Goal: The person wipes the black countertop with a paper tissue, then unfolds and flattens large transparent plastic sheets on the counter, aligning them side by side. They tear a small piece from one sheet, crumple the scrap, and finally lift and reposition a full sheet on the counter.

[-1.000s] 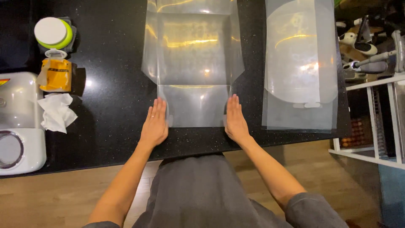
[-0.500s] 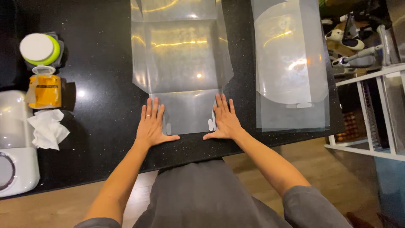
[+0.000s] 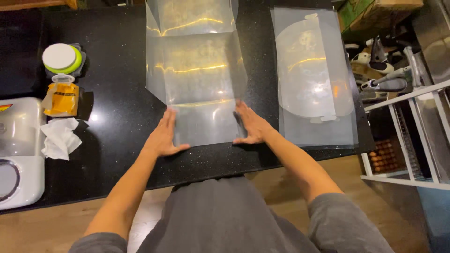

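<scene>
A clear plastic sheet (image 3: pixel 197 79) with fold creases lies flat on the black countertop (image 3: pixel 117 103). My left hand (image 3: pixel 164 136) rests flat, fingers together, against the left edge of the sheet's narrow near flap. My right hand (image 3: pixel 251 125) lies flat at that flap's right edge, fingertips touching the plastic. Neither hand grips anything.
A second stack of clear plastic sheets (image 3: pixel 314 79) lies to the right. At the left stand a white appliance (image 3: pixel 18 150), a crumpled tissue (image 3: pixel 58 138), a yellow packet (image 3: pixel 61 98) and a green-rimmed white lid (image 3: pixel 61 58). A white shelf rack (image 3: pixel 408 136) stands beside the counter's right end.
Both hands slid slightly along the flap's sides, from spread fingers to fingers held together. The view shifted a little; the sheet stays flat.
</scene>
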